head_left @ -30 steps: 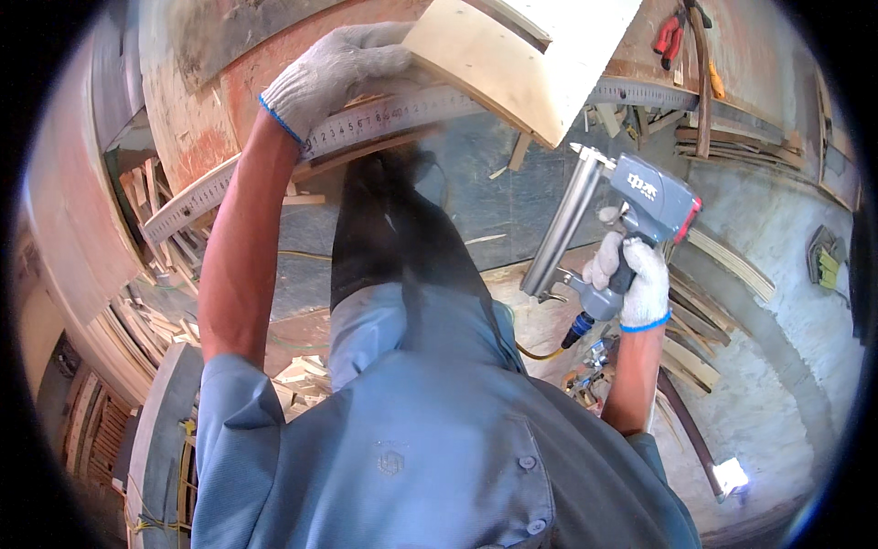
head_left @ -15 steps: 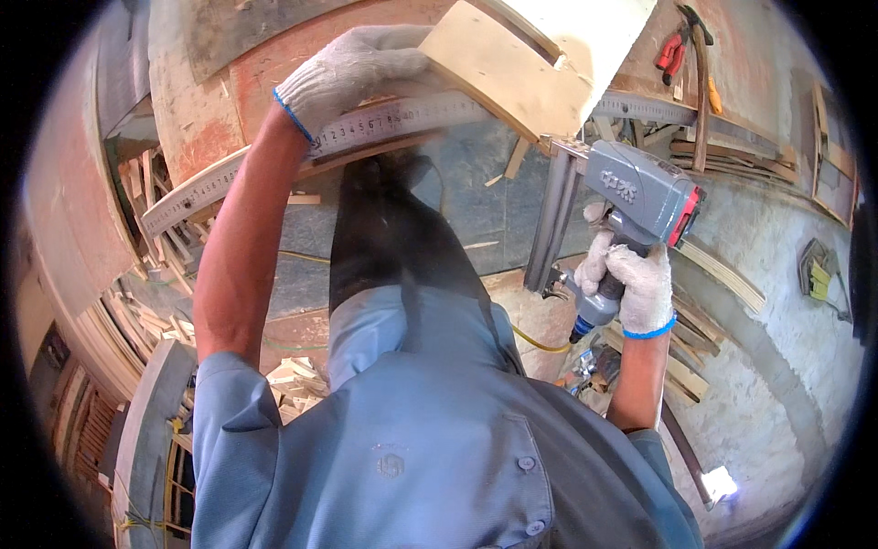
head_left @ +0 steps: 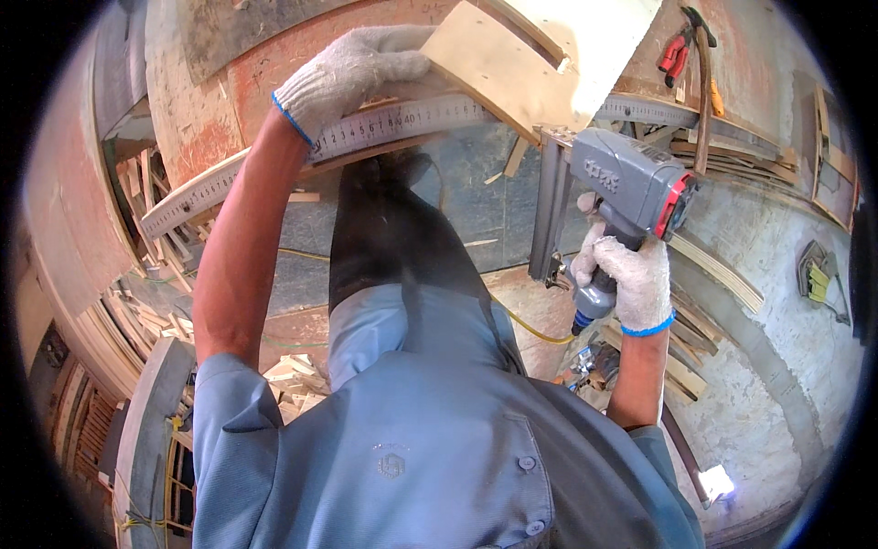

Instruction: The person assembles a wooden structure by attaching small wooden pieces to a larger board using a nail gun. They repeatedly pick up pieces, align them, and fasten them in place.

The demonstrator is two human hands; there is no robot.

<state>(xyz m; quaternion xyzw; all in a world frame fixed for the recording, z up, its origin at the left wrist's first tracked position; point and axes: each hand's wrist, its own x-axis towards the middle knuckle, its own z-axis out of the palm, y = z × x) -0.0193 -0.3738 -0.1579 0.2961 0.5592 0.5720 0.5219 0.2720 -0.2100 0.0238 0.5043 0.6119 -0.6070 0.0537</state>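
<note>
Your right hand (head_left: 637,279), centre right, is wrapped round the nail gun (head_left: 622,174), nose by the board (head_left: 508,69), upper centre. Your left hand (head_left: 352,73), half-curled, meets the board's left edge; can't tell if gripping. Ruler (head_left: 370,128) below.

grey-and-red nail gun (head_left: 622,174), tan board (head_left: 503,69)

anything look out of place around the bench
Slightly: the hammer lies with its handle jutting past the edge of the workbench, not fully on it. Wood offcuts also lie jumbled, unstacked, left of the person's legs.
</note>
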